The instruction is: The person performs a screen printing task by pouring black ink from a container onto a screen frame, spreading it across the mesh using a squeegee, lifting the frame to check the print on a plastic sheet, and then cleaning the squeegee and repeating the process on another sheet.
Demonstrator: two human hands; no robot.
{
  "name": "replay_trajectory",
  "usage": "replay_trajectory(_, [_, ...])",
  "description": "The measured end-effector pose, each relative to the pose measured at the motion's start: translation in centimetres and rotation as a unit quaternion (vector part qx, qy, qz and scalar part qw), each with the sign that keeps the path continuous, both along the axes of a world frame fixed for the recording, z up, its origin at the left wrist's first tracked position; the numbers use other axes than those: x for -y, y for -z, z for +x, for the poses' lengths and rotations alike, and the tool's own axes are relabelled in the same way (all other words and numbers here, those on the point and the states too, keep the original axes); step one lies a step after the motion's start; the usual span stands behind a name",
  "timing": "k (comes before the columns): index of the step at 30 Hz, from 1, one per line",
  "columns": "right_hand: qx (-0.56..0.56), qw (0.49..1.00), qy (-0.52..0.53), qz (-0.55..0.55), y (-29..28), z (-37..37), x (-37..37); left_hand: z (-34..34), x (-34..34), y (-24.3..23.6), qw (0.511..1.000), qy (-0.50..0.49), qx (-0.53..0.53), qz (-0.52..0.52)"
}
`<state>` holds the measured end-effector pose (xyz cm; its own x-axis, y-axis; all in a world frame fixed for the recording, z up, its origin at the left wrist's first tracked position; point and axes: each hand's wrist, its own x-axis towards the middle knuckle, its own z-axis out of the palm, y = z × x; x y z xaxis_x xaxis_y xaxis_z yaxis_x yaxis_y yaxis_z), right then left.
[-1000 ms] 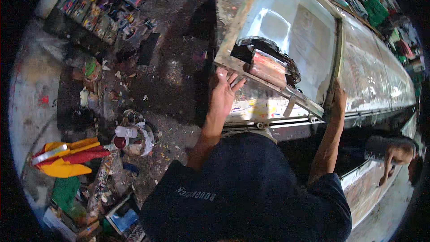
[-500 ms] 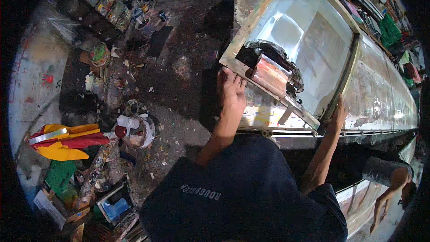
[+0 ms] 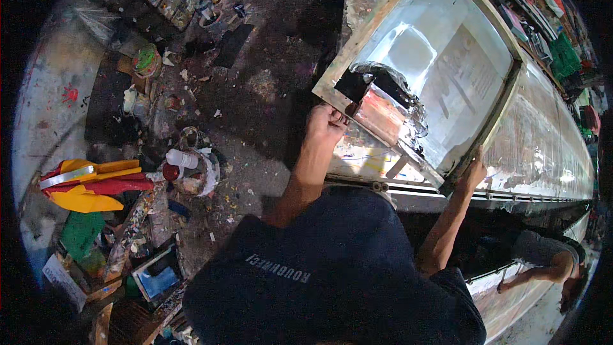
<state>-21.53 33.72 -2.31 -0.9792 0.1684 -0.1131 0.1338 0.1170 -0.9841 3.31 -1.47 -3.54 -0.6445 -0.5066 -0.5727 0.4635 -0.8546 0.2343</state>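
Note:
A wooden screen printing frame with pale mesh is tilted over the long table's near end. My left hand is closed at its near-left corner, fingers curled against the lower rail. At the near-right corner my right hand grips the side rail, its fingers partly hidden by the wood. Inside the frame, along the near rail, lies a squeegee with a reddish-orange, worn wooden handle. Glossy black ink is smeared around it and on the mesh. A faint darker printed shape shows on the mesh's right half.
The long printing table stretches away right, with a metal rail along its near edge. Another person's arm rests by a second table at lower right. On the stained floor at left stand a paint-covered bucket and a green-topped tub.
The view has shifted slightly. My left hand's fingers have curled in further below the frame's corner, while my right hand keeps its hold. The other person's arm has moved toward the second table.

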Motion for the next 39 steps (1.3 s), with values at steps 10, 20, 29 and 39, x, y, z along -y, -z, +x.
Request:
replay_trajectory(10, [0.014,1.000,-0.016,0.002,-1.2,-1.4,0.5,1.7,0.8,4.1,0.997,0.073,-0.005,0.031])
replay_trajectory(20, [0.072,0.996,-0.007,-0.057,-2.4,-1.5,1.3,2.5,-2.6,4.2,0.944,0.092,-0.315,0.018])
replay_trajectory(29, [0.070,0.997,-0.023,-0.007,-3.4,-1.7,1.2,2.1,-2.8,2.8,0.956,0.063,-0.281,0.055])
replay_trajectory(39, [0.017,0.999,-0.037,0.036,-3.3,-1.3,1.0,2.7,0.0,7.5,0.966,0.137,-0.192,-0.110])
